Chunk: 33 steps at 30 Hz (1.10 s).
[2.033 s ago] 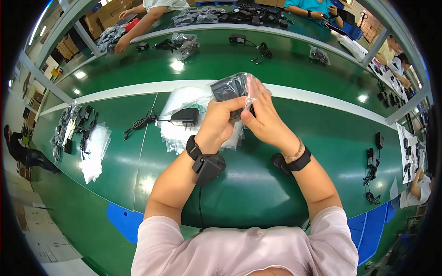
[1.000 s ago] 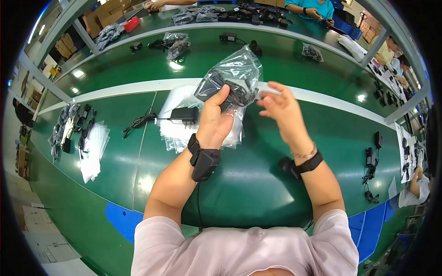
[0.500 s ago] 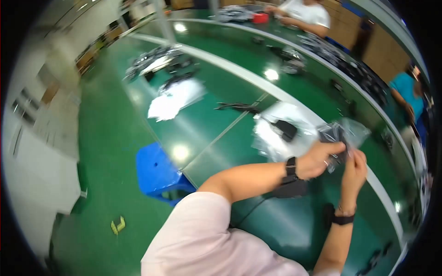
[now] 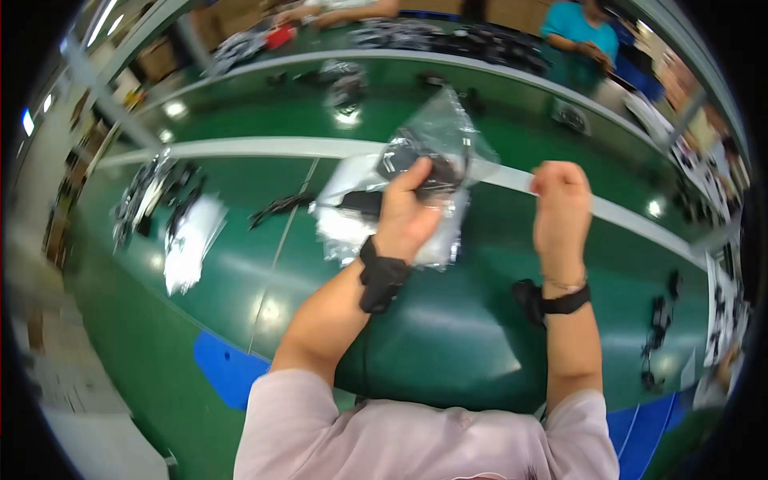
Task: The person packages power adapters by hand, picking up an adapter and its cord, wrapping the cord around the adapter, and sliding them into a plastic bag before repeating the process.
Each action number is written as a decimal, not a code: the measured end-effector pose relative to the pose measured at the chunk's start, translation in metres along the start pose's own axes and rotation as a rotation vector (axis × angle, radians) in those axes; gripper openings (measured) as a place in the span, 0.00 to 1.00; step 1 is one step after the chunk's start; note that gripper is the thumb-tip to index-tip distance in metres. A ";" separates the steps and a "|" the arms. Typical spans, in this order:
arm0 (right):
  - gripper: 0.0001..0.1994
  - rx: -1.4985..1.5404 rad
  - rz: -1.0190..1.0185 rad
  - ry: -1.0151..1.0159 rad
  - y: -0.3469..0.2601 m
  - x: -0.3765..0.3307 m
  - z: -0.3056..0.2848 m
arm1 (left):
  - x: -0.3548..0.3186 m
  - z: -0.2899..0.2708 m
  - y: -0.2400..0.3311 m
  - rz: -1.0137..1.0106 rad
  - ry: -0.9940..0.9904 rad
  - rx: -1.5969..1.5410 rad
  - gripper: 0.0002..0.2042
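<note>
Left hand [image 4: 406,214] gripped a clear plastic bag [image 4: 438,136] with a dark cabled part inside, fingers closed round it, held up above the green table [image 4: 448,336]. Right hand [image 4: 560,200] was curled into a loose fist just beside the bag; whether it pinched anything could not be told. To do this step well, the left grip should probably keep the part pinned through the film, so the bag's free end stayed slack for the right hand.

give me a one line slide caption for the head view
Left hand holds up a clear plastic bag with a dark item inside; right hand raised beside it, above a green table.

Clear glossy plastic bag [image 4: 436,140] (crinkled); glossy green table [image 4: 448,336].
</note>
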State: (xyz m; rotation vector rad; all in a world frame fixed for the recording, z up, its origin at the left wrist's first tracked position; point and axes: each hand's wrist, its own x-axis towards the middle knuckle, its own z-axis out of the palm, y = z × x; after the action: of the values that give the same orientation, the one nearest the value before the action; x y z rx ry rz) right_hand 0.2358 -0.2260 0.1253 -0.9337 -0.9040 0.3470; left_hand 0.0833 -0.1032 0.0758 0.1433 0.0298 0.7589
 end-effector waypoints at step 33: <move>0.01 -0.327 -0.108 -0.036 -0.021 0.006 -0.012 | -0.010 -0.004 -0.023 -0.227 -0.185 0.400 0.33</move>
State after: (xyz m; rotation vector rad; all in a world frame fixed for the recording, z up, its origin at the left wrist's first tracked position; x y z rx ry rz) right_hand 0.2465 -0.2405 0.1424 -1.1748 -1.0590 0.1246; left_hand 0.0914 -0.1262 0.0688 0.5811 0.0214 0.5027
